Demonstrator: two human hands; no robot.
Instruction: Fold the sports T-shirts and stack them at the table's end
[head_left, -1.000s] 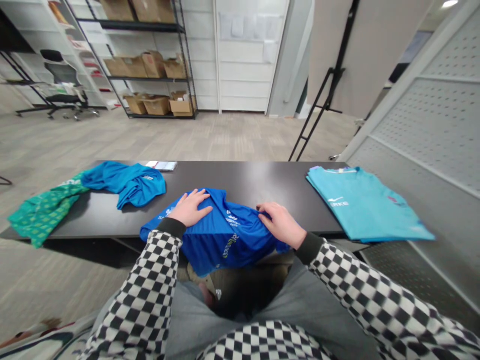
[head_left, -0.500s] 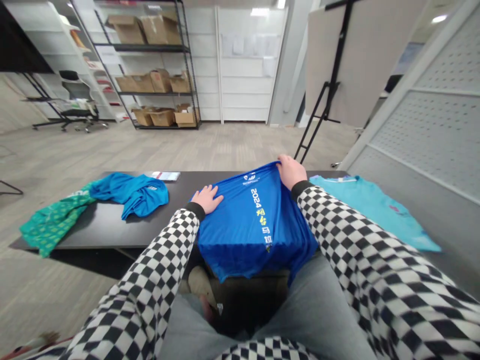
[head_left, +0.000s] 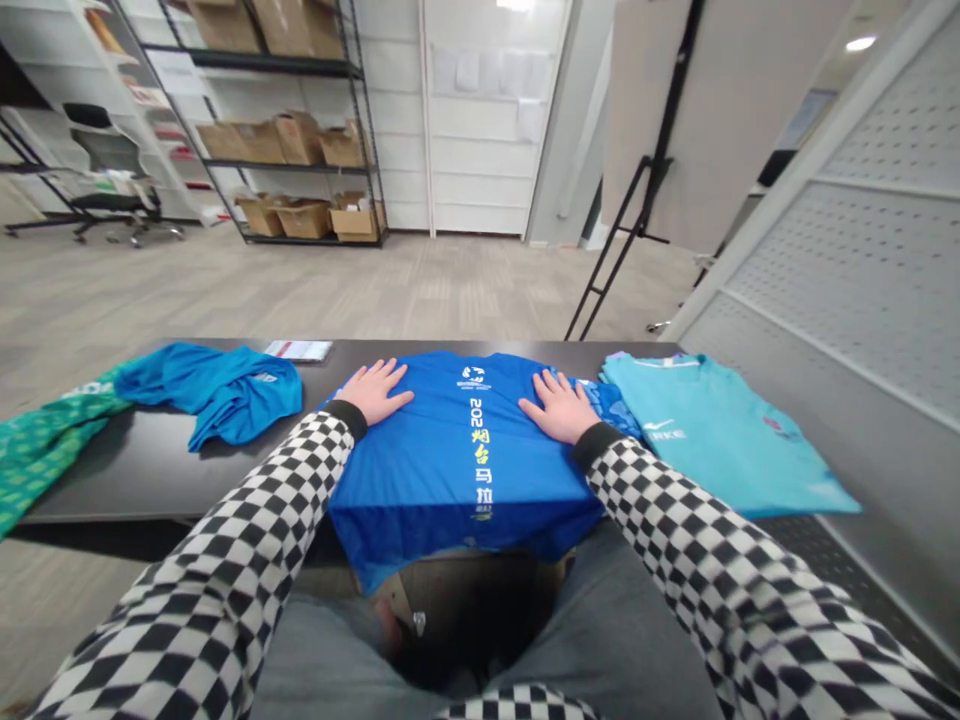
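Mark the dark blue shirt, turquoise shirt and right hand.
Dark blue shirt (head_left: 439, 450), head view: plain cloth near its middle.
Turquoise shirt (head_left: 726, 432), head view: upper face, near the middle.
Right hand (head_left: 564, 408), head view: back of the hand.

This looks like an office, or an office storeroom. In the upper left of the frame stands a swivel chair (head_left: 112, 152) on castors; right of it, a black metal rack (head_left: 277, 63) holds cardboard boxes (head_left: 304, 218). Plank-patterned flooring (head_left: 465, 285) runs across the middle, and a round ceiling light (head_left: 860, 44) shines at upper right, beyond a large board (head_left: 727, 110).
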